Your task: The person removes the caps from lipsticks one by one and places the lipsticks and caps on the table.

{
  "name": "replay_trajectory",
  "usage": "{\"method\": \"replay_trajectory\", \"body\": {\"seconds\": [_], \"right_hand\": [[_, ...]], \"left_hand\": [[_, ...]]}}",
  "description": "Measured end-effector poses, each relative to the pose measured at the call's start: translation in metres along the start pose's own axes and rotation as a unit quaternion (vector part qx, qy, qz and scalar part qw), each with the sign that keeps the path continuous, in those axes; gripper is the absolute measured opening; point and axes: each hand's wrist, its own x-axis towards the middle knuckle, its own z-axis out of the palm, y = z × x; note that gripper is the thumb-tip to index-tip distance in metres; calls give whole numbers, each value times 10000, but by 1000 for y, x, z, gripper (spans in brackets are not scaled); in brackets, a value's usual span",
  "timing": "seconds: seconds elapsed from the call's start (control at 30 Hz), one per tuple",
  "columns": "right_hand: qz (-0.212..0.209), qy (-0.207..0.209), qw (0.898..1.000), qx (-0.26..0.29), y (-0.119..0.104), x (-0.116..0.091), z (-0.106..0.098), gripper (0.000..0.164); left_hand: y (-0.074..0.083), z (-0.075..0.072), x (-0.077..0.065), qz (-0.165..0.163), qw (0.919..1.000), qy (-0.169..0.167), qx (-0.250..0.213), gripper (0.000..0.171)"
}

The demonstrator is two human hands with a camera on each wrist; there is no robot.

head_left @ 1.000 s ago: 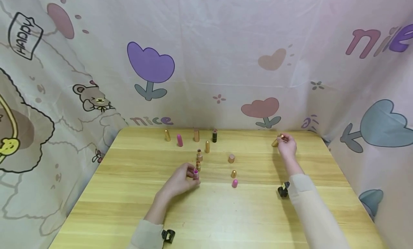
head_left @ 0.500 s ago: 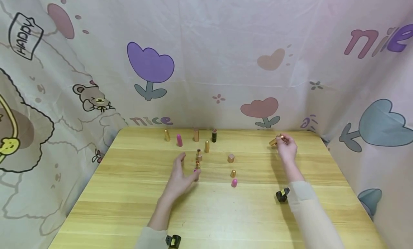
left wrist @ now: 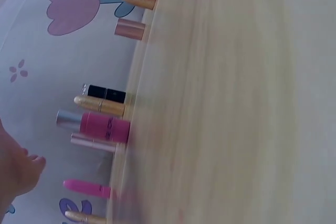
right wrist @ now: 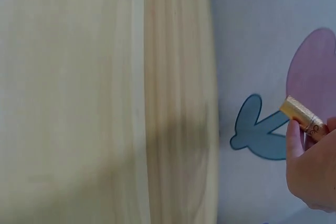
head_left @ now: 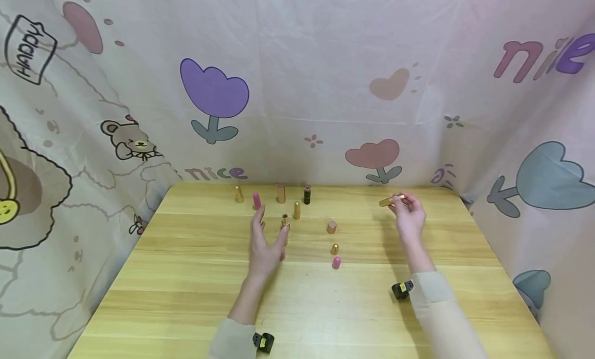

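My right hand [head_left: 410,219] pinches a gold lipstick tube [head_left: 385,201] above the far right of the table; in the right wrist view the gold tube [right wrist: 302,114] lies slanted between thumb and fingers. The left hand [head_left: 265,251] hovers left of the middle, thumb and fingers spread, holding nothing. Its thumb partly hides an uncapped rose-gold lipstick [head_left: 285,220] and other uncapped ones; a magenta lipstick base [head_left: 283,254] shows beside the thumb. Beyond the fingertips stands a pink lipstick [head_left: 256,200]. In the left wrist view, a magenta tube with a silver top [left wrist: 105,127] stands among the lipsticks.
Along the back stand a gold lipstick [head_left: 239,194], a rose-gold one [head_left: 281,193] and a black one [head_left: 307,194], with another gold one [head_left: 297,211] nearer. Right of centre are a rose-gold cap [head_left: 331,227], a gold cap [head_left: 335,249] and a pink cap [head_left: 337,262].
The left hand has let go of the magenta lipstick base, spread its fingers and moved toward the back. In the right hand the gold tube has tipped nearer level and shifted left.
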Motion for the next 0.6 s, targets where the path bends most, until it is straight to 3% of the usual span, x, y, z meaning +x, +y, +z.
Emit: {"method": "replay_trajectory", "body": {"seconds": [0.13, 0.4, 0.6], "right_hand": [[-250, -214, 9993, 189, 0, -13, 6, 35], [-325, -481, 9972, 479, 4, -39, 18, 25], [-280, -729, 9950, 618, 9, -57, 27, 27]], "left_hand": [[2, 8, 5, 349, 9993, 112, 64, 82], [4, 19, 12, 674, 9970, -109, 356, 85], [2, 28, 14, 1345, 9891, -195, 572, 86]]}}
